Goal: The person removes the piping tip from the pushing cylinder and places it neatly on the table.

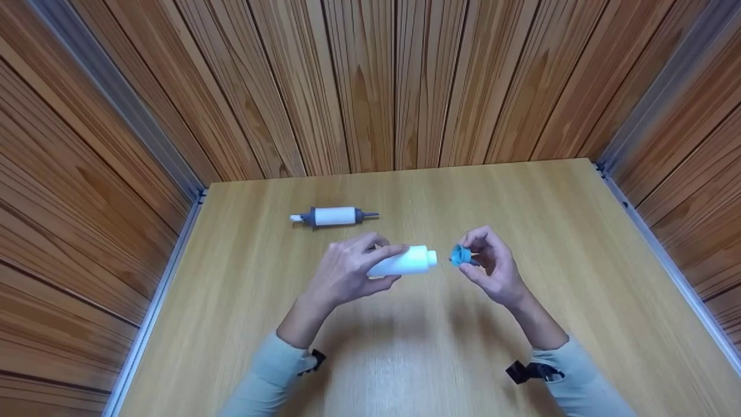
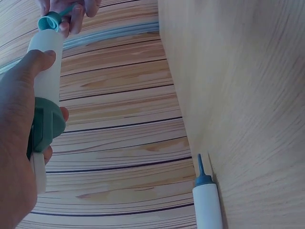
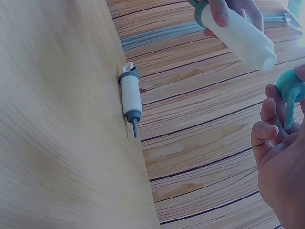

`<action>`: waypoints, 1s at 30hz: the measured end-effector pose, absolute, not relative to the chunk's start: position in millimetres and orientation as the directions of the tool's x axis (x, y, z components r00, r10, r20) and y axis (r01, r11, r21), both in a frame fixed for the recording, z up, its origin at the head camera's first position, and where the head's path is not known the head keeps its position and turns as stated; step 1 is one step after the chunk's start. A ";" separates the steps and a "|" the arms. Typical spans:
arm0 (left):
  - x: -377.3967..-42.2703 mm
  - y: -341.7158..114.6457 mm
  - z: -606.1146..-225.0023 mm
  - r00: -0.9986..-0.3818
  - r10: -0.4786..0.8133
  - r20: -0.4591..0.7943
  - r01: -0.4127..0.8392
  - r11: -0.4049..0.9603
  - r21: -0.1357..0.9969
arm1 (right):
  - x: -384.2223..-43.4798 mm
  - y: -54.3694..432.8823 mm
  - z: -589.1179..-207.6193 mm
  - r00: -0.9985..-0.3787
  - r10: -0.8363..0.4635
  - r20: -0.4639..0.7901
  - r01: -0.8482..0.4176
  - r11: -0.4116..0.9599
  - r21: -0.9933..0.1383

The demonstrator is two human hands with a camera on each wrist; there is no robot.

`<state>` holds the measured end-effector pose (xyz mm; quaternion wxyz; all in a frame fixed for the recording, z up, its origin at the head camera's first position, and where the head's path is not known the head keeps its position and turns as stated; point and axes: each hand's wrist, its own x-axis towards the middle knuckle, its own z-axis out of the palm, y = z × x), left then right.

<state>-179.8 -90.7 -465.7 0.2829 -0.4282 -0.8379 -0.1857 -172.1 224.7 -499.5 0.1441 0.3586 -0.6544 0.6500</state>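
Note:
My left hand (image 1: 350, 269) grips a white plastic bottle (image 1: 403, 262) tilted on its side above the table, its narrow neck facing right. A teal-green fitting (image 2: 47, 125) with a white part below it sits at the bottle's other end, partly covered by my palm. Between thumb and fingers, my right hand (image 1: 499, 269) pinches a teal nozzle cap (image 3: 289, 86). The cap's open side faces the bottle neck, with a small gap between them. Its thin spout points back toward my right palm.
A second white bottle (image 1: 336, 216) with dark blue-grey ends and a thin nozzle lies on the wooden table (image 1: 243, 301), beyond my left hand. Wood-panelled walls (image 1: 370, 87) with metal corner rails (image 1: 133, 98) enclose the table at the back and sides.

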 end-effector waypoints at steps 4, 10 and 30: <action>-182.4 -92.1 -470.7 -0.475 0.604 0.640 0.819 0.569 0.071 | -172.9 229.3 -501.3 -0.716 -0.269 0.644 -0.642 -0.108 -0.759; -187.0 -96.4 -478.1 -0.456 0.583 0.673 0.815 0.577 0.054 | -174.8 236.3 -503.2 -0.726 -0.242 0.644 -0.636 -0.122 -0.762; -194.7 -114.4 -503.4 -0.589 0.581 0.561 0.770 0.614 0.174 | -179.2 253.9 -506.2 -0.738 -0.181 0.651 -0.624 -0.187 -0.759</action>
